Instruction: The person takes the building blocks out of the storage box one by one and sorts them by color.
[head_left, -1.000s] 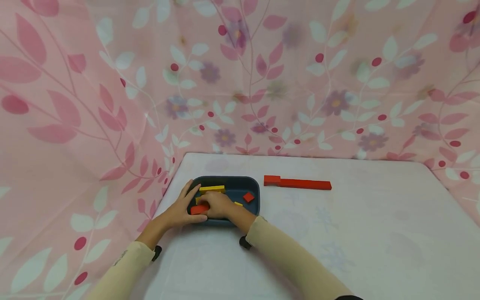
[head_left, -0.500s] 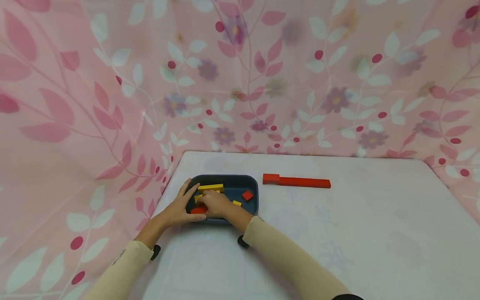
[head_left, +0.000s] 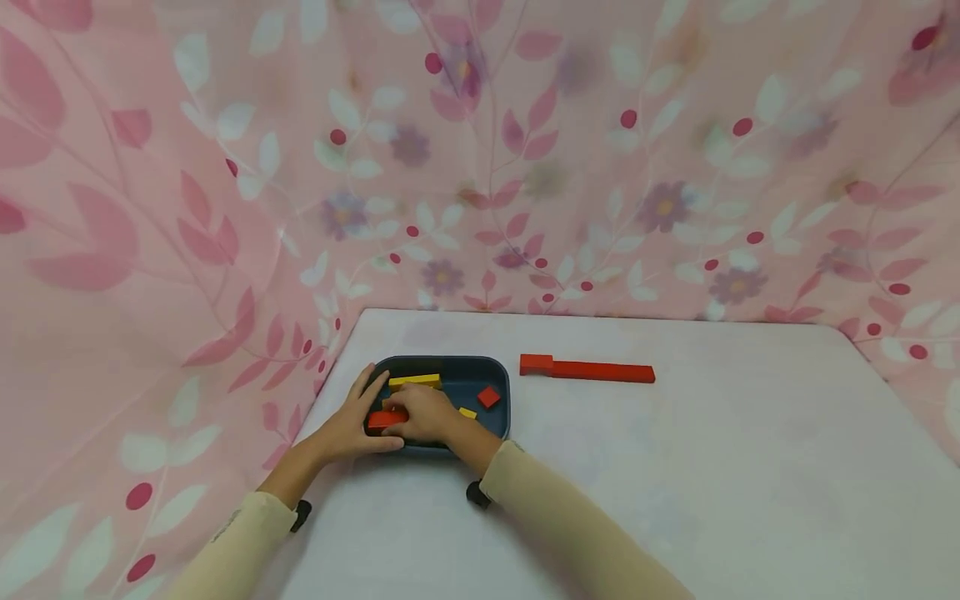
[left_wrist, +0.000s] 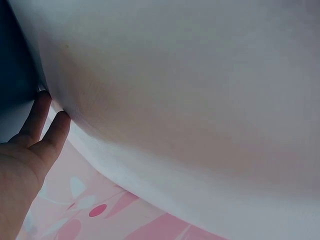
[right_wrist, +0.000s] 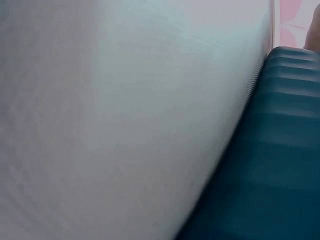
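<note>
In the head view a dark blue tray (head_left: 463, 385) stands toward the left of the white-covered table. My left hand (head_left: 347, 429) rests along its left end, fingers extended and spread, thumb by the front rim. Fingers of that hand (left_wrist: 30, 150) touch the tray's outside in the left wrist view. Inside the tray my right hand (head_left: 429, 414) pinches a red block (head_left: 379, 420) with curled fingers; part of the block is hidden. Behind it lies a long yellow block (head_left: 415, 382), with another yellow piece mostly covered by the hand. The right wrist view shows only the tray's ribbed wall (right_wrist: 285, 150).
A small red block (head_left: 488, 397) and a small yellow block (head_left: 468, 412) lie at the tray's right side. Beyond the tray, a long red bar (head_left: 603, 372) extends right from a shorter red block (head_left: 536, 364). Pink floral cloth (head_left: 510, 167) hangs behind and left.
The right hand's fingers have shifted slightly, and more of the red block shows at the tray's front left. The left hand keeps its place; the whole view has drifted a little.
</note>
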